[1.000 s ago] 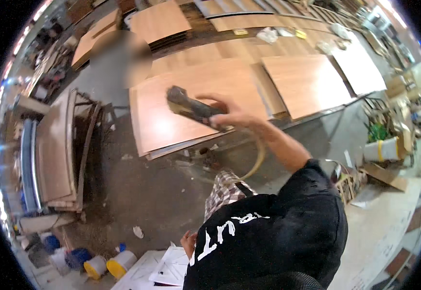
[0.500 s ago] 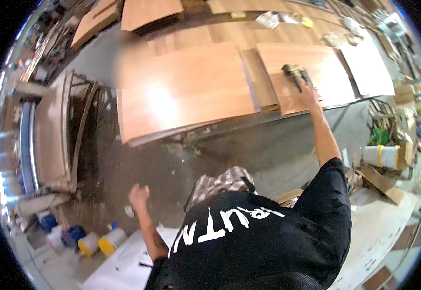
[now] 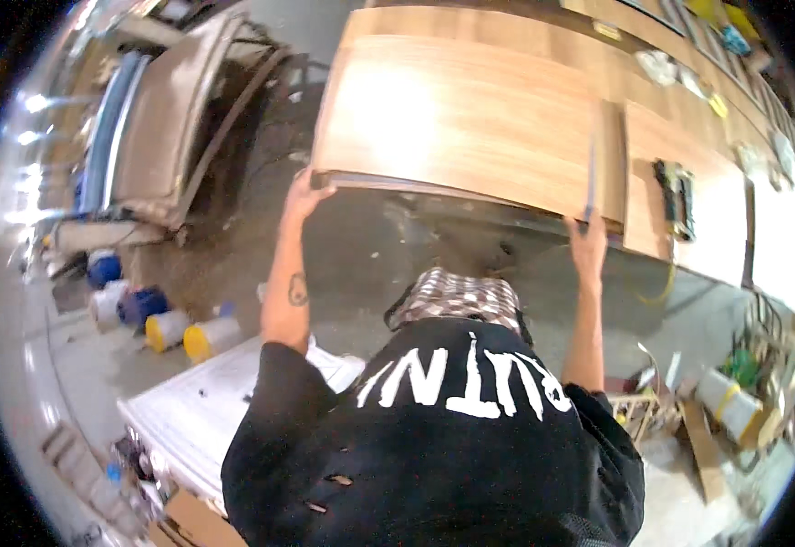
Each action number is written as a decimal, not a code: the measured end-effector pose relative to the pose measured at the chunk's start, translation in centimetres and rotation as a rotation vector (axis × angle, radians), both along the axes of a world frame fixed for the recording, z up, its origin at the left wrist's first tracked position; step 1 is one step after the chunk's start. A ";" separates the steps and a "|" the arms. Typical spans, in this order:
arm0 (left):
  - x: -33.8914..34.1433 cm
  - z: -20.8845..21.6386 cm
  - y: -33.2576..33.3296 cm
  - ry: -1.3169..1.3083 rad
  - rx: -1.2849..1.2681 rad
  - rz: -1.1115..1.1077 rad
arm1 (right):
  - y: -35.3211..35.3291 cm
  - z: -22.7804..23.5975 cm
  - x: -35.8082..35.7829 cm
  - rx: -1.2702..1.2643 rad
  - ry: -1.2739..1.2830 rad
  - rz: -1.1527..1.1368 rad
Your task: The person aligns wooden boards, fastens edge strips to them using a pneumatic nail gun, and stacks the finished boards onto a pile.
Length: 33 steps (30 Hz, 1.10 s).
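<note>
A large light wood-grain panel [image 3: 480, 118] lies across the work surface in front of me, on top of other sheets. My left hand [image 3: 309, 193] is closed around its near left corner. At the near right corner, my right hand [image 3: 589, 239] grips the panel's edge, with the thumb apart from the fingers. To the right of that hand, a dark nail gun [image 3: 676, 201] rests on a second wood panel [image 3: 639, 164], and a yellow hose [image 3: 662, 287] hangs down from it over the near edge.
More panels [image 3: 780, 242] continue at the right. Boards stand on a rack [image 3: 165, 118] at the left. Yellow-and-white buckets [image 3: 215, 339] are on the floor by a white sheet-covered surface [image 3: 192, 401]. Plastic scraps [image 3: 657, 66] lie at the back. Clutter and another bucket [image 3: 726, 401] stand at right.
My right hand has let go of the nail gun and moved left to the large panel's corner. My left hand has risen from free air to the panel. The view has turned left.
</note>
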<state>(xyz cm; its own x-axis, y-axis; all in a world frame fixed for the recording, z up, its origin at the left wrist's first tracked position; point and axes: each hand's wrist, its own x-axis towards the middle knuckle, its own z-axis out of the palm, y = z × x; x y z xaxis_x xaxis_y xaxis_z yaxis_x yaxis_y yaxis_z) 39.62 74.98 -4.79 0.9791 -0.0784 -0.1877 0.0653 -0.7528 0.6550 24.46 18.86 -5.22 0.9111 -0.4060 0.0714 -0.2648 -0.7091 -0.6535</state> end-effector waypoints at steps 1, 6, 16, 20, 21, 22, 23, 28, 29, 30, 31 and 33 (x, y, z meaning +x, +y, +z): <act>-0.2 -0.2 1.0 -0.032 0.041 -0.014 | 0.2 -0.9 0.3 -0.095 0.006 0.002; -1.5 1.1 -1.2 -0.108 0.077 0.025 | -1.5 -1.5 0.7 -0.061 -0.080 0.110; -3.7 -1.9 -5.5 -0.252 0.185 -0.046 | -4.3 -2.4 -0.5 -0.108 -0.016 0.097; -4.4 -2.7 -6.1 -0.295 0.272 -0.025 | -4.3 -1.9 0.0 -0.172 0.079 0.076; -4.5 -2.8 -6.3 -0.293 0.272 -0.020 | -4.6 -1.3 0.3 -0.137 0.129 0.085; -4.6 -2.8 -6.4 -0.277 0.261 -0.020 | -4.7 -0.7 0.6 -0.101 0.180 0.095; -4.5 -2.7 -6.5 -0.264 0.249 -0.024 | -4.7 -0.4 0.8 -0.103 0.178 0.098; -4.6 -3.1 -6.8 -0.318 0.227 -0.023 | -5.5 -0.9 1.8 -0.243 0.096 0.079; -4.7 -3.1 -6.8 -0.282 0.201 0.003 | -5.5 -0.6 2.3 -0.243 0.097 0.081; -4.7 -3.0 -6.8 -0.281 0.202 0.004 | -5.5 -0.3 2.8 -0.212 0.201 0.072; -4.8 -3.0 -6.8 -0.290 0.234 0.002 | -5.5 0.1 3.2 -0.181 0.306 0.062; -4.8 -2.6 -7.0 -0.297 0.268 0.003 | -5.8 0.1 3.9 -0.215 0.370 0.097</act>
